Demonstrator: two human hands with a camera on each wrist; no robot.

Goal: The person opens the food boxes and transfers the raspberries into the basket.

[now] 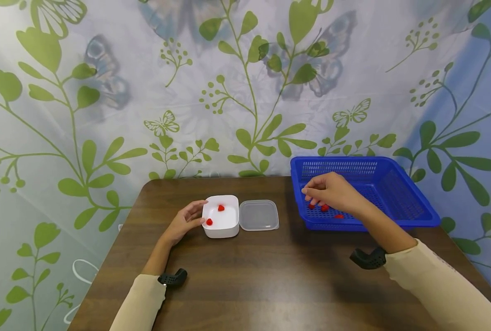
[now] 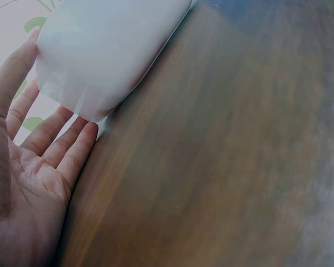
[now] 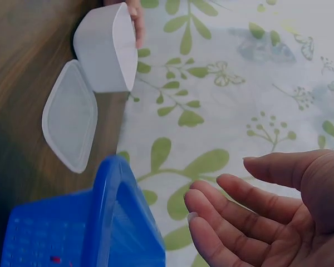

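A white square container (image 1: 224, 233) stands on the table with two small red pieces (image 1: 221, 208) in it. My left hand (image 1: 185, 222) rests at its left side, the thumb near the front corner; in the left wrist view the fingers (image 2: 72, 158) reach along the container wall, nearly straight. Over the left part of a blue perforated basket (image 1: 406, 188) hovers my right hand (image 1: 337, 193). Its fingers (image 3: 234, 233) are loosely bent, and the right wrist view shows nothing held between them. Several red pieces (image 1: 324, 208) lie in the basket below it.
A translucent lid (image 1: 259, 215) lies flat just right of the container. The basket stands at the table's back right, beside a patterned cloth (image 1: 245, 92) hanging behind. Brown wooden table surface (image 1: 249, 280) extends in front of these things.
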